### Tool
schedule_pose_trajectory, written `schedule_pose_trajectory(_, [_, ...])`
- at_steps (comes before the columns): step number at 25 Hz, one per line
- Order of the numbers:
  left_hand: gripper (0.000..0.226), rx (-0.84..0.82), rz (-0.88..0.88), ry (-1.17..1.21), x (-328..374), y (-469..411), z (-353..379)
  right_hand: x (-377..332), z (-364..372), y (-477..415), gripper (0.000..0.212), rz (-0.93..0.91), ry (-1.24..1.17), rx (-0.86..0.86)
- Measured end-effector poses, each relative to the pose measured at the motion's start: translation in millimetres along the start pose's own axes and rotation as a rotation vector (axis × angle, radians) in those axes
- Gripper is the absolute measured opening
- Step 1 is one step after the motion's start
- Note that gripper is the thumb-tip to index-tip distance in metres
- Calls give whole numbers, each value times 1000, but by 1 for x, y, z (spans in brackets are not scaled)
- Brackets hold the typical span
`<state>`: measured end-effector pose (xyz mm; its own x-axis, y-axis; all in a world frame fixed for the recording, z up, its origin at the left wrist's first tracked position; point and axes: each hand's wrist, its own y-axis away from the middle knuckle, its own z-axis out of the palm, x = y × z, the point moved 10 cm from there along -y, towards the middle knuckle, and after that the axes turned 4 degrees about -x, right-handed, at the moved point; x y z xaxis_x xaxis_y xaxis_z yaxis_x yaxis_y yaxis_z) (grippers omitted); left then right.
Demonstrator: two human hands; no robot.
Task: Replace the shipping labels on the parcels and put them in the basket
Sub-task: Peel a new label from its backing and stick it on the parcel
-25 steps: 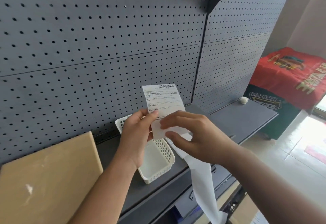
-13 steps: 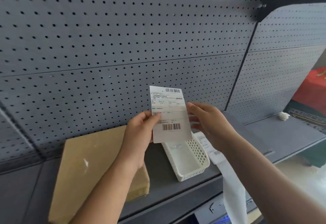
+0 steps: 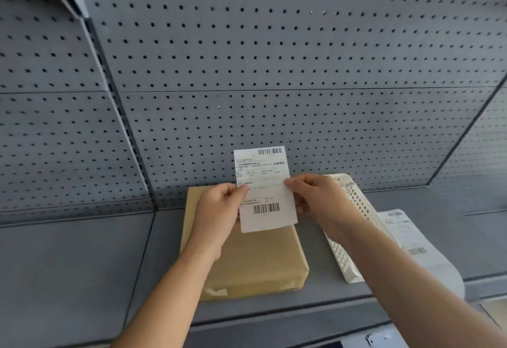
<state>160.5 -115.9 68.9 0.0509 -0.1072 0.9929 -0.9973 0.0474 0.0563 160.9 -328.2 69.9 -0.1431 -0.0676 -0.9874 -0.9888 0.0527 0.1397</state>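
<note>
Shipping label is now pinched at both side edges. The left hand holds its left margin between thumb and fingers. The right hand, which a second ago was drawing the liner away behind it, has come round to pinch the right margin. The sheet is held upright, print toward the camera, in the air over the far half of the brown parcel, which lies flat on the grey shelf.

The liner strip has been let go and lies on the shelf at right, its end drooping over the near edge. By my reading the label is off its backing and ready to be laid on the parcel's top face, which shows no label (a pale scrap at the near left corner may be tape or a remnant; I cannot tell).

A white basket sits just right of the parcel, partly hidden by the right forearm. Nothing lies between label and parcel. The pegboard stands close behind, and a sticky sheet may curl or land crooked.
</note>
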Motion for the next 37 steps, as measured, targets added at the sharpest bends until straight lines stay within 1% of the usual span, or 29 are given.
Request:
schedule_pose_trajectory(3, [28,56,33,-206,-10,-5,-25,17,22,-9,25,29,55,-18])
schedule_pose_trajectory(8, [29,62,18,-468,-34,-10,-45,39,43,-16,21,71,235,-6])
schedule_pose_trajectory(14, [31,46,-40,-703,-59,-17,-52,60,57,-19,19,105,391,24])
schedule_pose_trajectory(18, [30,38,-51,-824,-61,-19,-49,61,57,-23,18,103,461,57])
schedule_pose_trajectory(22, [31,38,-57,-883,-61,-23,-46,61,56,-23,17,101,525,59])
schedule_pose_trajectory(29, [35,13,-71,-897,-58,-23,-43,57,61,-27,17,87,651,46])
schedule_pose_trajectory(37, [33,-35,-80,-1007,-63,-34,-37,58,64,-32,16,95,693,38])
